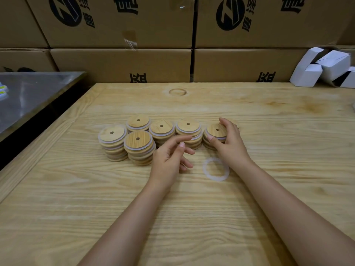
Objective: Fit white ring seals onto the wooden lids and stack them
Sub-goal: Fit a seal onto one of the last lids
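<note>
Lid stacks, six, mid-table; right hand curled round top lid of rightmost stack; left hand hovering, fingers loose, empty; one ring seal lying by right wrist. Hazards: a sideways nudge could topple the stack into its neighbour; seal possibly left unfitted.

Soft, even light falls from above you. The wooden table is bright, with only faint shadows beside your left hand. The steel top at your left gives a dull glare. The cardboard boxes behind are dimmer and bow with wide-angle distortion. The lid gripped by your right hand looks sharp.
</note>
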A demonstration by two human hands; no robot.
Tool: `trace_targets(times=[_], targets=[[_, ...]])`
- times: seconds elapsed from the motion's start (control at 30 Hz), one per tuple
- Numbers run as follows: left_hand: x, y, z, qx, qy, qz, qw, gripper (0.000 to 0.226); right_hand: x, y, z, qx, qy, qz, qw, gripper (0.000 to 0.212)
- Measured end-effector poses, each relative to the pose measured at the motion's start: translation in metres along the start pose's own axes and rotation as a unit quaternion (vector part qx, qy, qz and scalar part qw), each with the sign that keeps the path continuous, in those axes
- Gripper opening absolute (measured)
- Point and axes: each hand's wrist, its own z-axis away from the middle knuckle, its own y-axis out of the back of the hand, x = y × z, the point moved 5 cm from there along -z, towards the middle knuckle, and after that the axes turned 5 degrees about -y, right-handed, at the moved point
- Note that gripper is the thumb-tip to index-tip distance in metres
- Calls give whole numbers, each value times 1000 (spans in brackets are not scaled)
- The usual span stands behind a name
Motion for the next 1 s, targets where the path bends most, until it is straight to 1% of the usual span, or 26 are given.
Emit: trace_targets(times=[0.2,0.27,0.3,0.33,0.4,0.43,0.47,0.53,0.6,0.63,0.7,0.77,0.83,0.9,1.0], targets=[[-1,0,0,3,8,-2,1000,29,4,-6,-3,-8,13,9,1000,62],[-1,1,0,5,11,-1,1000,29,6,-5,-3,-12,7,-5,1000,62],[-1,0,0,5,11,-1,1000,28,8,-2,-3,3,3,-24,1000,59],[-1,0,0,5,13,0,1000,28,9,3,-3,33,-3,-51,998,52],[-1,0,0,7,16,5,1000,28,15,18,-8,112,-23,-76,991,40],[-1,0,0,7,18,6,1000,28,19,24,-11,132,-35,-56,989,38],[-1,0,-1,8,19,6,1000,28,23,28,-15,128,-48,-19,990,39],[-2,0,-1,8,22,8,1000,28,34,32,-24,79,-64,80,992,42],[-2,0,-1,9,26,10,1000,28,42,32,-28,36,-73,186,979,45],[-2,0,-1,10,28,9,1000,27,44,31,-28,29,-82,220,972,44],[-3,0,-1,9,32,6,999,27,43,34,-25,53,-98,236,965,40],[-3,-1,-1,7,36,3,999,27,40,36,-20,90,-89,250,960,35],[-4,-1,-1,6,39,-1,999,26,39,38,-15,119,-92,250,957,38],[-4,0,-1,6,39,-4,999,26,40,42,-12,138,-118,231,956,45],[-5,0,-1,6,38,-5,999,27,42,46,-8,140,-134,202,960,47]])
